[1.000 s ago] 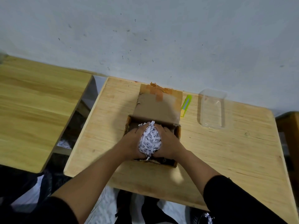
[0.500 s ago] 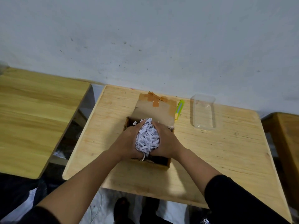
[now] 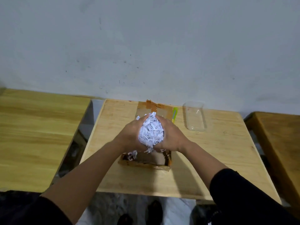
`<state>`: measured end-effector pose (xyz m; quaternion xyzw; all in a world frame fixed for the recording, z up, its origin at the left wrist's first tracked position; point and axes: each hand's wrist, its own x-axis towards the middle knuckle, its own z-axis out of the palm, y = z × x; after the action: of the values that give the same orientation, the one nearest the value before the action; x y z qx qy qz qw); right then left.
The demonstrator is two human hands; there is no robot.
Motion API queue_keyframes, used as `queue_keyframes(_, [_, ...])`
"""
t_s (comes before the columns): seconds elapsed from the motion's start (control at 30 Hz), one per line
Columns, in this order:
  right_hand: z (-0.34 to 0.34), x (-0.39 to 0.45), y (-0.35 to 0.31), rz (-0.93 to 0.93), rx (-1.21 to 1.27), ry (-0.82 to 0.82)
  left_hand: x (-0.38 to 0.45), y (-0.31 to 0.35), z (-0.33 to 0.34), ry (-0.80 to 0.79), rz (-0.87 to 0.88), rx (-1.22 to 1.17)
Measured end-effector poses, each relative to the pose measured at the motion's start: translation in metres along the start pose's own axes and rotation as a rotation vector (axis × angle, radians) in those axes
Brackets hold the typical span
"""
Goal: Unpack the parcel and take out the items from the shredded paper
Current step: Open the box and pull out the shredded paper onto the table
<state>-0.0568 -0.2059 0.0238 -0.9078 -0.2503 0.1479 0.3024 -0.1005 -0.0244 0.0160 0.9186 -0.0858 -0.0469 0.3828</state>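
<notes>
Both hands, the left hand and right hand cupped tight around the wad of shredded paper, have lifted it clear of the open cardboard box at mid-frame, so any items probably sit inside the wad

You see a pale grey wall with small dark specks. In front of you is a light wooden bench, with another bench on your left and a darker one on your right
</notes>
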Motion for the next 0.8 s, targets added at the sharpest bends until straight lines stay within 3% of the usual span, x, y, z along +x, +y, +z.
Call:
queue_keyframes(0.23, [-0.059, -0.034, -0.017, 0.026, -0.073, 0.207, 0.024, 0.058, -0.027, -0.035, 0.233, 0.118])
queue_keyframes(0.43, [-0.102, -0.081, -0.001, 0.057, -0.111, 0.344, 0.045, 0.115, -0.005, -0.059, 0.345, 0.144])
queue_keyframes(0.6, [-0.122, -0.113, 0.033, 0.079, -0.102, 0.351, 0.061, 0.141, 0.041, -0.088, 0.359, 0.097])
queue_keyframes(0.8, [-0.112, -0.138, 0.114, 0.187, -0.055, 0.207, 0.070, 0.147, 0.131, -0.182, 0.267, -0.052])
